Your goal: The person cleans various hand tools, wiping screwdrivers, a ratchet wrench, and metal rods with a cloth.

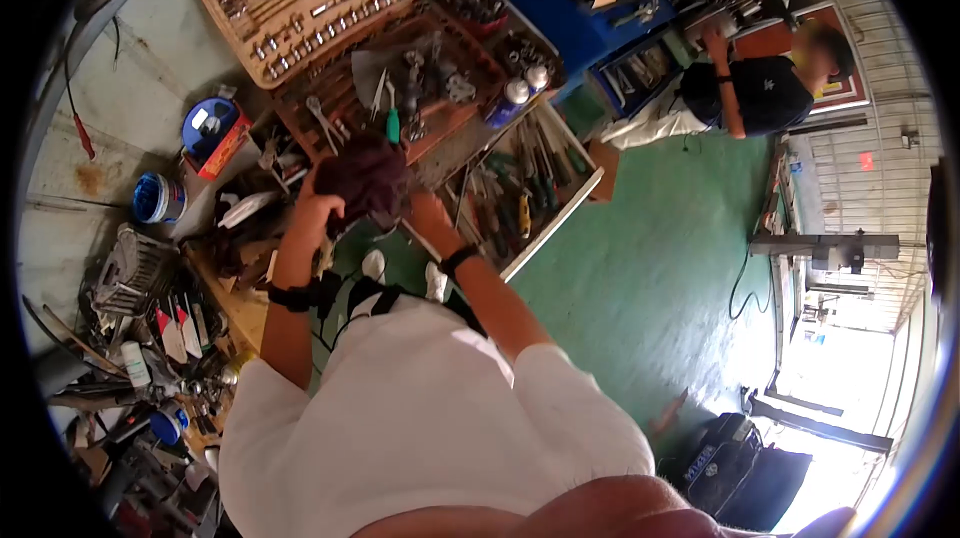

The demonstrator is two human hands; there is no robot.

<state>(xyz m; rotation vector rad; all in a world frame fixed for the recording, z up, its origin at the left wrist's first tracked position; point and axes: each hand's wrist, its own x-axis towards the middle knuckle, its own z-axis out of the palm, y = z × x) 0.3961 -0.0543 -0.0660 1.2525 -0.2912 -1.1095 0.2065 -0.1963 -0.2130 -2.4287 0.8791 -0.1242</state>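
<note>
A dark maroon cloth (pixel 368 178) is bunched up between my two hands, with a dark object partly showing under its lower edge, too hidden to name. My left hand (pixel 318 206) grips the cloth's left side with bent fingers. On its right side my right hand (pixel 428 212) touches the cloth, fingers closed and partly hidden. Just above the cloth, a green-handled screwdriver (pixel 392 124) lies on the brown tool tray (pixel 455 133), near metal parts (pixel 415 73).
An open socket case (pixel 290 33) stands behind the tray. An open drawer of screwdrivers (pixel 555 223) juts out at the right, below two spray cans (pixel 516 91). A blue tub (pixel 158 198) sits left. Another person (pixel 760 93) stands at a blue bench, upper right.
</note>
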